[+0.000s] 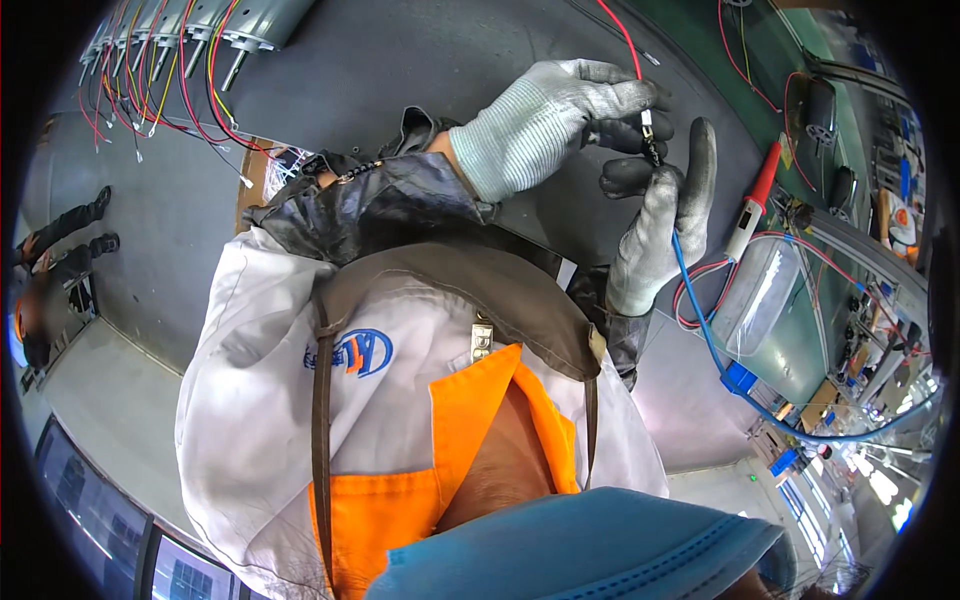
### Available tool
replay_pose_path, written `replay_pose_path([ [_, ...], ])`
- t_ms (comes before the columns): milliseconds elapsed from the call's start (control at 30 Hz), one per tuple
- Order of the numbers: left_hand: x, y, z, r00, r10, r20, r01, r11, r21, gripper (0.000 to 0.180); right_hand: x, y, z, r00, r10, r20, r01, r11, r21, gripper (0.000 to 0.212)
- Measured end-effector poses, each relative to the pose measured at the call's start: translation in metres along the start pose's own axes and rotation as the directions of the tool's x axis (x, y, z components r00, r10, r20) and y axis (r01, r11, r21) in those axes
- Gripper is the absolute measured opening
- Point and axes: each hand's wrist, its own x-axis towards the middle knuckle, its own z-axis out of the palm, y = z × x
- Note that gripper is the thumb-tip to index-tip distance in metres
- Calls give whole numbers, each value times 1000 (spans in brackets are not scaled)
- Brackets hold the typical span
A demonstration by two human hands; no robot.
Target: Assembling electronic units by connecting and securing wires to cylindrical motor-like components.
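Both my hands wear light grey-green gloves with dark fingertips and meet above the dark grey bench. My left hand (pixel 555 120) is closed, pinching a red wire (pixel 626 38) close to its white connector (pixel 647 122). Just below the connector, a small dark metal clip (pixel 654 152) appears to touch its end. My right hand (pixel 655 225) is closed round that clip, with one finger stretched upward. A blue cable (pixel 697 300) runs out of the right hand. To the right of this hand leans a white test probe (pixel 743 228) with a red tapered end.
Several grey motors (pixel 262 22) with loose coloured wires line the bench's far left. A green surface (pixel 690 30) lies at right, carrying a grey cylindrical motor (pixel 757 295) among looped wires. The blue cable bears a blue block (pixel 739 377). Another person's legs (pixel 80 225) show at left.
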Motion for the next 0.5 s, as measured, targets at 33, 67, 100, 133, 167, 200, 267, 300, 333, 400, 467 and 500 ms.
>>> replay_pose_path([
  [33,0,-1,0,1000,-14,10,15,1000,-19,26,0,0,0,1000,4,-21,-4,1000,-5,58],
  [67,0,-2,0,999,-29,20,30,999,-37,26,-1,0,1,1000,4,-21,-4,1000,-4,58],
  [100,0,-2,-1,999,-29,19,30,999,-36,26,-1,0,2,999,0,-47,0,1000,8,57],
  [133,0,-4,-2,998,-29,47,32,997,-69,27,-2,2,2,997,-2,-71,3,1000,20,55],
  [167,-1,-6,-4,997,-28,76,36,994,-102,27,-2,1,3,998,0,-69,1,1000,21,55],
  [200,-1,-9,-5,997,-28,72,36,994,-102,27,-3,0,4,998,-10,-69,10,1000,-4,53],
  [267,-2,-11,-5,992,-47,113,62,989,-135,29,-3,-2,4,997,-20,-71,17,999,-32,52],
  [300,-3,-12,-3,992,-49,112,64,989,-135,29,-3,-2,3,997,-7,-74,6,1000,-22,52],
  [333,-4,-14,2,995,-36,93,48,990,-135,30,-3,-2,2,997,4,-76,-5,1000,-14,52],
  [400,-6,-20,10,997,-24,76,35,990,-138,32,-3,-3,9,991,-20,-129,21,1000,2,53],
  [467,-4,-32,13,999,-6,-48,2,996,-84,34,-3,1,14,979,-53,-199,55,998,8,53],
  [500,-1,-36,7,999,-46,-27,43,994,-105,36,-4,9,15,981,-82,-174,91,995,46,54],
])
